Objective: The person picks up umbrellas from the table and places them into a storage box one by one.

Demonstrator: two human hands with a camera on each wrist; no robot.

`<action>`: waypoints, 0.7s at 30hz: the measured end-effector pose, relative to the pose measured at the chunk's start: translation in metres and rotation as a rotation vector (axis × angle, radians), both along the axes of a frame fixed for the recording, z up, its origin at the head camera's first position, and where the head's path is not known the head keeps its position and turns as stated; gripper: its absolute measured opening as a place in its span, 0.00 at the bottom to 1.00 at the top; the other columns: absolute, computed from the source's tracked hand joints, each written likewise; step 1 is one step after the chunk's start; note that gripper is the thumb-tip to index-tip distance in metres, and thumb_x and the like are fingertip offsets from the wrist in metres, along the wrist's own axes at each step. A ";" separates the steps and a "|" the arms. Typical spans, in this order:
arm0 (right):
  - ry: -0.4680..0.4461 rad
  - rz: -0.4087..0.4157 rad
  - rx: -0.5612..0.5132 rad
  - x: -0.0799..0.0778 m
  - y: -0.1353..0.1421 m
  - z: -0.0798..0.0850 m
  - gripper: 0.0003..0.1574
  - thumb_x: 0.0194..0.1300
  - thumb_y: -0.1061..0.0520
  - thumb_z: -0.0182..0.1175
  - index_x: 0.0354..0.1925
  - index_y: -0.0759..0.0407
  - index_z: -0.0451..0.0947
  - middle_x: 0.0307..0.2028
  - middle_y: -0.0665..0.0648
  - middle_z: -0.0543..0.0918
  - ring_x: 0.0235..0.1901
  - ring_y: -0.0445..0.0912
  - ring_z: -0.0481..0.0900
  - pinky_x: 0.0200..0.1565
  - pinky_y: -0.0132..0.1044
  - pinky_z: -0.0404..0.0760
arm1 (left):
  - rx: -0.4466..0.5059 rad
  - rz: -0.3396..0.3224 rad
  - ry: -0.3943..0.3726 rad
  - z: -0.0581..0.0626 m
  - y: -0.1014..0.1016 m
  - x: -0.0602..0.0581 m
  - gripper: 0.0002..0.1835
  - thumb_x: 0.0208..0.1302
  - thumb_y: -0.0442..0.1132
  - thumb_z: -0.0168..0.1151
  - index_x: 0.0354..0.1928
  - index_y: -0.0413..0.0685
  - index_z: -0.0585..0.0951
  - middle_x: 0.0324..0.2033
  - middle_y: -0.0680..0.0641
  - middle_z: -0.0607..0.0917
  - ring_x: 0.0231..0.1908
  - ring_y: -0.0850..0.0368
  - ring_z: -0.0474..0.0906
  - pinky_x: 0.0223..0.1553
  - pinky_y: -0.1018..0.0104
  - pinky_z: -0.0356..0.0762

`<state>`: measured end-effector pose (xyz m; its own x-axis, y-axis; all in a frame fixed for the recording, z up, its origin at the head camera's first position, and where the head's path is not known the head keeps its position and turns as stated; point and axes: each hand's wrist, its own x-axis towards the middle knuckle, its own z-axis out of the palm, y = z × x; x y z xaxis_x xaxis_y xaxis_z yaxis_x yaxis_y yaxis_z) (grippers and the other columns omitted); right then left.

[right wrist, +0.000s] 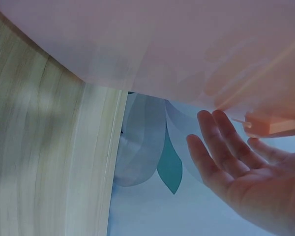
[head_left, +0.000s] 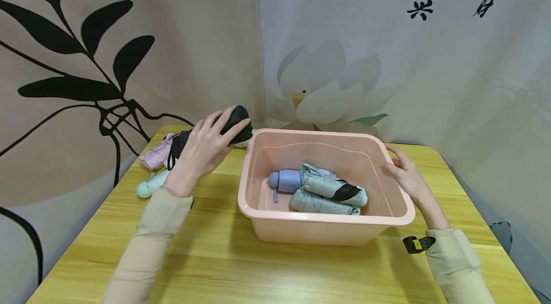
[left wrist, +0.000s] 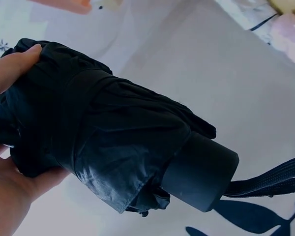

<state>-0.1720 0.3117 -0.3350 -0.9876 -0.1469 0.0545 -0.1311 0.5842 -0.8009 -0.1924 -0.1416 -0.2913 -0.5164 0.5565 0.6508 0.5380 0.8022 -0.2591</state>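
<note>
My left hand [head_left: 204,144] grips a black folding umbrella [left wrist: 123,132], lifted to the left of the pink plastic bin [head_left: 327,228]. Its fingers and thumb wrap the canopy; the handle and wrist strap [left wrist: 270,179] hang free at the other end. At the bin's right rim is my right hand [head_left: 404,175], its thumb over the rim and its fingers along the outer wall. Inside the bin lie a periwinkle-blue umbrella [head_left: 289,180] and two pale green folded ones, the upper umbrella [head_left: 329,184] resting partly over the lower umbrella [head_left: 323,202].
Left of the bin, a lilac folded umbrella [head_left: 156,156] and a mint-green umbrella [head_left: 150,185] lie on the wooden table [head_left: 215,256], partly hidden by my left arm. A printed curtain [head_left: 193,31] hangs behind the table's far edge.
</note>
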 end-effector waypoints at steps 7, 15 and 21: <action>-0.002 0.003 -0.004 -0.001 0.000 -0.001 0.35 0.68 0.56 0.43 0.69 0.60 0.46 0.53 0.76 0.70 0.33 0.31 0.76 0.34 0.30 0.79 | -0.021 -0.053 0.071 0.011 0.012 0.000 0.37 0.44 0.37 0.72 0.60 0.56 0.71 0.59 0.38 0.71 0.51 0.39 0.72 0.39 0.47 0.79; -0.001 0.007 -0.004 -0.001 -0.001 0.000 0.34 0.68 0.55 0.43 0.69 0.59 0.47 0.52 0.76 0.71 0.33 0.32 0.76 0.35 0.31 0.78 | -0.008 -0.137 0.122 0.019 0.028 -0.004 0.34 0.45 0.40 0.72 0.58 0.56 0.72 0.58 0.38 0.72 0.50 0.40 0.73 0.38 0.48 0.79; -0.004 0.008 -0.012 -0.001 -0.001 0.000 0.35 0.68 0.55 0.43 0.70 0.58 0.46 0.52 0.75 0.72 0.33 0.31 0.76 0.35 0.31 0.78 | -0.022 -0.171 0.135 0.024 0.040 -0.006 0.28 0.52 0.37 0.67 0.58 0.56 0.73 0.58 0.39 0.73 0.51 0.42 0.73 0.38 0.50 0.79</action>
